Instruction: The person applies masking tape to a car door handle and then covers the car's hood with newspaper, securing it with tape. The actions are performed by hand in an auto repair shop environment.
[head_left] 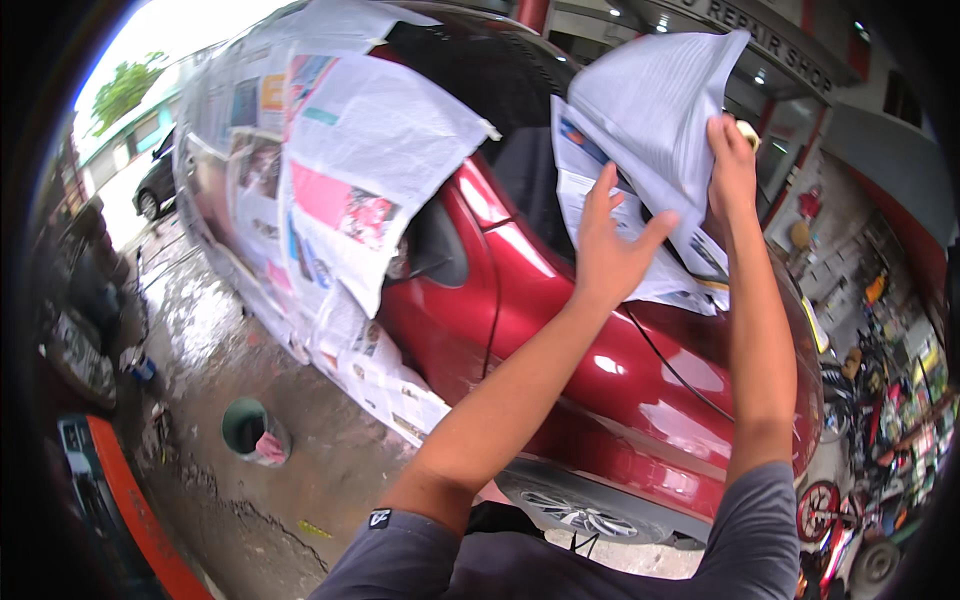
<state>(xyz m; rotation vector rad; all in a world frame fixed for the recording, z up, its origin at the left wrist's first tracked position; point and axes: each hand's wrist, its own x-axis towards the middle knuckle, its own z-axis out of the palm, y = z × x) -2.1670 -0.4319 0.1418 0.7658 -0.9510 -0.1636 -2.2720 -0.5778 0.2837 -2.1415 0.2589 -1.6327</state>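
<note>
Lifted sheets of newspaper (655,95) curl up over the rear of a dark red car (655,400). At their right edge my right hand (732,165) is closed on the paper. Just behind its fingers shows a pale round thing (748,135), perhaps a tape roll, mostly hidden. In front of the sheets, my left hand (618,250) has its fingers and thumb spread and grips nothing; whether it touches the paper I cannot tell. Lower newspaper (670,290) lies against the car's dark glass. More newspaper (385,130) covers the car's side and roof at left.
On the wet concrete at lower left stands a green bucket (250,430) with a pink cloth over its rim. An orange-edged object (140,510) lies at the near left corner. Motorbike parts and tools (880,430) crowd the right side. Another dark car (155,185) is parked far left.
</note>
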